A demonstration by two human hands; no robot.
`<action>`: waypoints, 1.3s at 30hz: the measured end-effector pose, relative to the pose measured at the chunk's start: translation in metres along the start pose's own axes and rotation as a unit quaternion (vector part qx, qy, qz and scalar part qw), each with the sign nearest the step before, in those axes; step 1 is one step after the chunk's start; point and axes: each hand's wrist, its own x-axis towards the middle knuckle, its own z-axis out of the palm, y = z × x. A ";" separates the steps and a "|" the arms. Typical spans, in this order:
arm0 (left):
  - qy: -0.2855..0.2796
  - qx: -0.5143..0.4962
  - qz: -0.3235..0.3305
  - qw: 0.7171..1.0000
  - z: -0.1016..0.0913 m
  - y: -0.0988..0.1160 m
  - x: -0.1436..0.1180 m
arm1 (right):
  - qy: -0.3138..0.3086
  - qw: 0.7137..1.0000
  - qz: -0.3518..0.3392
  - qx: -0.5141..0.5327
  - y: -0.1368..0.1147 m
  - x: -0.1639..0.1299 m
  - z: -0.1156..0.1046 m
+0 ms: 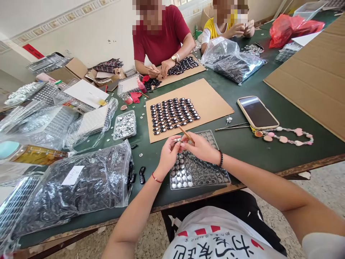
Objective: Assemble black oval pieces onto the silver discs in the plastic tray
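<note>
A home workroom for small piecework: a shared green table [248, 144], bagged black parts [78, 190], tiled floor [326, 187], stacked plastic trays [45, 63], cardboard sheets [207, 100].

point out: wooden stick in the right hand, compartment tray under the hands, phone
wooden stick [185, 133]: head view, mid-shaft above the fingers of the right hand [201, 148].
compartment tray [201, 175]: head view, filled cells near its front edge.
phone [257, 112]: head view, centre of the dark screen.

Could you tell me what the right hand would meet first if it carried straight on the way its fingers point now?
Its fingers point left, so the right hand would meet the left hand almost at once; their fingertips look nearly touching above the clear tray, though depth is unclear.
</note>
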 end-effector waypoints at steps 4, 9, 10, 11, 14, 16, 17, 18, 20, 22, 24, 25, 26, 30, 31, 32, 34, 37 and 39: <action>-0.023 -0.059 0.001 0.998 0.003 0.003 -0.005 | -0.039 0.998 -0.016 -0.040 0.002 0.000 0.003; -0.027 -0.030 -0.014 0.999 0.002 0.005 -0.007 | -0.014 0.995 -0.006 -0.098 -0.001 0.002 0.001; -0.021 -0.038 -0.030 0.999 0.001 0.005 -0.007 | -0.029 0.995 0.003 -0.097 -0.002 0.004 -0.001; -0.014 -0.058 -0.051 0.997 0.000 0.006 -0.006 | -0.046 0.995 0.010 -0.091 -0.002 0.009 -0.003; 0.028 -0.141 -0.105 0.984 -0.005 0.007 -0.003 | -0.045 0.994 0.009 -0.098 -0.002 0.041 -0.015; 0.068 -0.181 -0.114 0.975 -0.008 0.008 -0.001 | 0.001 0.990 -0.017 -0.139 0.003 0.081 -0.028; 0.083 -0.192 -0.113 0.971 -0.009 0.009 -0.001 | 0.027 0.985 -0.023 -0.171 0.006 0.104 -0.036; 0.089 -0.199 -0.114 0.969 -0.010 0.009 -0.001 | 0.051 0.978 -0.016 -0.204 0.011 0.129 -0.043; 0.084 -0.203 -0.118 0.968 -0.010 0.009 -0.002 | 0.081 0.970 -0.005 -0.231 0.023 0.178 -0.056; 0.078 -0.198 -0.120 0.970 -0.009 0.008 -0.002 | 0.097 0.961 0.011 -0.257 0.037 0.218 -0.065; 0.076 -0.194 -0.125 0.970 -0.008 0.006 -0.002 | 0.099 0.954 0.032 -0.281 0.053 0.245 -0.070; 0.074 -0.193 -0.127 0.970 -0.008 0.005 -0.001 | 0.096 0.951 0.043 -0.292 0.060 0.254 -0.072; 0.071 -0.194 -0.129 0.970 -0.008 0.004 -0.001 | 0.092 0.948 0.054 -0.301 0.068 0.259 -0.073; 0.061 -0.195 -0.125 0.971 -0.007 0.002 -0.001 | 0.089 0.940 0.086 -0.319 0.090 0.263 -0.073; 0.060 -0.193 -0.123 0.972 -0.007 0.002 -0.001 | 0.089 0.939 0.090 -0.320 0.092 0.263 -0.073; 0.060 -0.190 -0.121 0.972 -0.007 0.001 -0.002 | 0.089 0.939 0.091 -0.320 0.093 0.262 -0.073; 0.056 -0.178 -0.113 0.976 -0.006 0.001 -0.002 | 0.089 0.940 0.088 -0.318 0.091 0.259 -0.074; 0.064 -0.148 -0.093 0.983 -0.009 -0.002 0.000 | 0.106 0.943 0.067 -0.308 0.079 0.243 -0.074; 0.082 -0.118 -0.070 0.987 -0.013 -0.005 0.003 | 0.120 0.947 0.042 -0.296 0.068 0.218 -0.073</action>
